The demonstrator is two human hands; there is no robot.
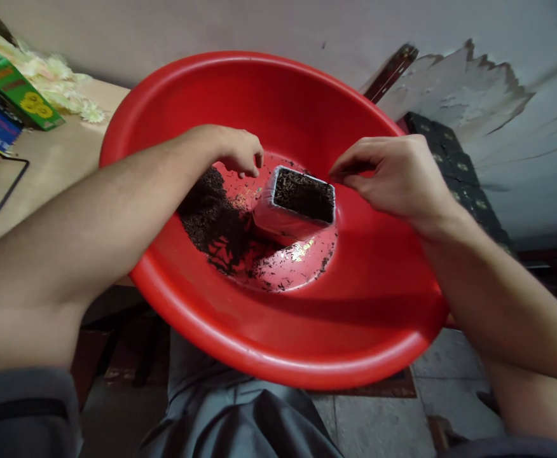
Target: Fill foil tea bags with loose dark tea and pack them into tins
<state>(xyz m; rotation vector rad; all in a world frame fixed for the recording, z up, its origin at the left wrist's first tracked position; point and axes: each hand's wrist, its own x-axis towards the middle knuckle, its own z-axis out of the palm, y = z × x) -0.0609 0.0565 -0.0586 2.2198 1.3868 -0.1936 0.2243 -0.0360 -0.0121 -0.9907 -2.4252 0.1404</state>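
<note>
Red plastic makes the big tub (288, 366). In its middle sits a clear bag (283, 219) of dark bits (302, 194). Left of it, the left hand (238, 151) has bent fingers, a little apart, with nothing showing in them. Right, the right hand (395, 175) pinches nearly closed; I can't tell if it holds anything.

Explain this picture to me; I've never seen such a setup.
There is no machine: these are a person's bare hands, seen by one head-worn camera looking forward and down. The left hand and right hand reach over a large red tub. In it sits a clear, open-topped container holding dark flakes; a loose dark heap lies to its left. Neither hand grasps the container; whether the fingers hold something tiny, I can't tell. A green box and pale flowers lie at far left.
</note>
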